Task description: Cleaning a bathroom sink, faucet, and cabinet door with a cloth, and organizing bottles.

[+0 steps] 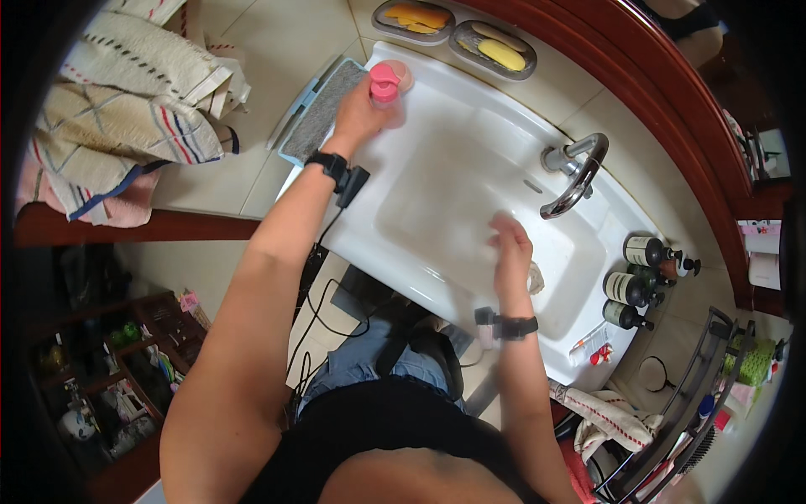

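My left hand (364, 116) grips a bottle with a pink cap (385, 80) and a translucent pinkish body, over the far left corner of a white washbasin (352, 214). Close behind the bottle is a round pinkish object (400, 74), partly hidden. Over the basin, my right hand (513, 249) is blurred by motion, its fingers apart and nothing visible in them. To its right a curved chrome faucet (576, 173) rises from the basin's back rim. Beside the right hand, a pale round object (535, 278) in the basin is partly covered.
Dark pump bottles (626, 288) and a tube (590, 344) line the right rim. Two soap dishes (494, 50) hang on the back wall. Left of the basin are a grey mat (324, 110) and hanging towels (138, 120). A black wire rack (686, 428) stands at right.
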Demonstrator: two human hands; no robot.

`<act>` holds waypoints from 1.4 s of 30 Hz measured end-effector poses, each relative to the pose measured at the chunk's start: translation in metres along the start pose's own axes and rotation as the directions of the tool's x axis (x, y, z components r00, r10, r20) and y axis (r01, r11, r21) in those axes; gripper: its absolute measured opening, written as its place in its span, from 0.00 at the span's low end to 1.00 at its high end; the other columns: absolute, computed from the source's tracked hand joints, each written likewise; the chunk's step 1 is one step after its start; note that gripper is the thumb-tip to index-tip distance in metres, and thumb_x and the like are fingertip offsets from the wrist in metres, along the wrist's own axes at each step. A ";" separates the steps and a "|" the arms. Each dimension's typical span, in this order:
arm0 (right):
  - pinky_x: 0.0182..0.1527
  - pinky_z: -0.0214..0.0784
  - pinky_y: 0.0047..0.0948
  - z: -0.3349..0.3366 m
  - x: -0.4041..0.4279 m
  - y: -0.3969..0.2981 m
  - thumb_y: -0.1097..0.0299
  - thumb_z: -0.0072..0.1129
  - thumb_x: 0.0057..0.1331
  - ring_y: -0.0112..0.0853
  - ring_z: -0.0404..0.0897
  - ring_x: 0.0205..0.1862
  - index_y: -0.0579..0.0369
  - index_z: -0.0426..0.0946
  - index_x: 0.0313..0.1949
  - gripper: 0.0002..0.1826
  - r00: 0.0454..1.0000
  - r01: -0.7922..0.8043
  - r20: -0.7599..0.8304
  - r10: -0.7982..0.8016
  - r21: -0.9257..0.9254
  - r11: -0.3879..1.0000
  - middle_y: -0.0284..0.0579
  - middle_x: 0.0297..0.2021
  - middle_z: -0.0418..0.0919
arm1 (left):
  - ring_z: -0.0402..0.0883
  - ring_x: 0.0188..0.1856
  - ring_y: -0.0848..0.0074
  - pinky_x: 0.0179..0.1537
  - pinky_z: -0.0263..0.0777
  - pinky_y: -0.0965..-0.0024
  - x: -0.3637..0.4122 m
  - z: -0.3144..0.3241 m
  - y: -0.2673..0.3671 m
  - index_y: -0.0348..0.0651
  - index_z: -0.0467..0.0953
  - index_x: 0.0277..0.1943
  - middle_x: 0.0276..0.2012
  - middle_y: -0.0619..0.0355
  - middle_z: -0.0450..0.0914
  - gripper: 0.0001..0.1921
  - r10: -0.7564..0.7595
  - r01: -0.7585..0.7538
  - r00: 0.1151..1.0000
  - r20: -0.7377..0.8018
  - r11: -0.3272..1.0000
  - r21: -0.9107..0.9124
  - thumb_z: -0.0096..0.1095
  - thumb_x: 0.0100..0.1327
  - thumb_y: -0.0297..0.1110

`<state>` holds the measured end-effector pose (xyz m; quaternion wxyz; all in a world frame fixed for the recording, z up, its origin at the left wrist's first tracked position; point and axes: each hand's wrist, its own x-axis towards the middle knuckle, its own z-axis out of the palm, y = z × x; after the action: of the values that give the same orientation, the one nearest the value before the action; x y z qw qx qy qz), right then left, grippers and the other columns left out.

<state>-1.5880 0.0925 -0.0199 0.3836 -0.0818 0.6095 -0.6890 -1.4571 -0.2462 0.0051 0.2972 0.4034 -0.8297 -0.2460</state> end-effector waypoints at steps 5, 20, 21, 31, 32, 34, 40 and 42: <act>0.43 0.68 0.26 0.001 0.019 0.001 0.62 0.55 0.70 0.28 0.76 0.41 0.60 0.77 0.49 0.15 0.979 -0.135 -0.129 0.158 0.167 0.977 0.41 0.47 0.79 | 0.78 0.48 0.61 0.51 0.60 0.56 0.017 0.012 -0.012 0.50 0.76 0.52 0.40 0.53 0.83 0.28 -0.055 0.000 0.989 0.136 0.926 0.378 0.70 0.46 0.47; 0.53 0.72 0.33 0.036 0.049 0.018 0.75 0.45 0.72 0.35 0.77 0.49 0.56 0.72 0.52 0.11 0.968 -0.237 0.082 0.238 0.619 0.749 0.45 0.46 0.79 | 0.71 0.62 0.62 0.62 0.63 0.64 -0.129 0.053 0.073 0.41 0.68 0.63 0.59 0.49 0.73 0.27 0.231 -0.095 0.935 0.269 0.893 -0.440 0.66 0.61 0.34; 0.53 0.72 0.33 0.025 0.052 0.031 0.75 0.45 0.72 0.35 0.77 0.49 0.56 0.72 0.52 0.11 0.972 -0.214 0.058 0.229 0.622 0.753 0.45 0.46 0.79 | 0.70 0.62 0.59 0.62 0.64 0.63 -0.140 0.076 0.093 0.42 0.68 0.63 0.61 0.47 0.71 0.26 0.279 -0.120 0.923 0.266 0.864 -0.489 0.64 0.62 0.35; 0.55 0.66 0.33 -0.031 -0.019 -0.010 0.56 0.42 0.75 0.33 0.76 0.50 0.57 0.71 0.55 0.20 0.920 -0.051 -0.368 0.135 0.230 0.972 0.42 0.50 0.78 | 0.78 0.38 0.75 0.41 0.72 0.72 -0.150 0.170 0.157 0.43 0.73 0.57 0.41 0.56 0.82 0.15 0.081 0.541 0.650 0.756 0.649 -0.535 0.54 0.69 0.32; 0.56 0.66 0.34 -0.044 -0.029 -0.012 0.58 0.44 0.73 0.34 0.76 0.51 0.58 0.71 0.56 0.20 0.899 0.021 -0.430 0.077 0.218 0.976 0.44 0.54 0.76 | 0.76 0.34 0.79 0.36 0.70 0.74 -0.150 0.174 0.163 0.42 0.74 0.55 0.39 0.56 0.82 0.13 0.003 0.693 0.587 0.809 0.514 -0.505 0.53 0.70 0.32; 0.54 0.68 0.35 -0.070 -0.044 -0.008 0.61 0.46 0.72 0.36 0.76 0.50 0.59 0.70 0.57 0.19 0.840 0.065 -0.535 0.087 0.259 0.964 0.45 0.53 0.75 | 0.61 0.20 0.87 0.20 0.56 0.79 -0.152 0.181 0.177 0.41 0.74 0.49 0.26 0.63 0.74 0.09 -0.035 0.836 0.475 0.879 0.330 -0.439 0.52 0.70 0.32; 0.42 0.71 0.27 -0.089 -0.064 -0.008 0.64 0.48 0.72 0.27 0.76 0.40 0.59 0.68 0.52 0.15 0.773 0.120 -0.622 0.129 0.342 0.932 0.43 0.44 0.77 | 0.60 0.15 0.82 0.14 0.52 0.75 -0.153 0.190 0.198 0.39 0.75 0.34 0.18 0.66 0.65 0.15 -0.044 0.802 0.386 0.922 0.511 -0.311 0.51 0.70 0.41; 0.41 0.71 0.26 -0.092 -0.068 -0.008 0.64 0.48 0.72 0.27 0.76 0.39 0.59 0.68 0.52 0.14 0.777 0.135 -0.618 0.123 0.354 0.926 0.43 0.44 0.77 | 0.59 0.14 0.82 0.14 0.51 0.74 -0.156 0.190 0.206 0.41 0.73 0.28 0.17 0.66 0.65 0.17 -0.091 0.779 0.416 0.905 0.548 -0.303 0.50 0.71 0.43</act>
<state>-1.5973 0.2066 -0.0107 0.1639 0.2269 0.5573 -0.7817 -1.6191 0.0271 -0.0410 -0.0740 0.3192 -0.5504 -0.7679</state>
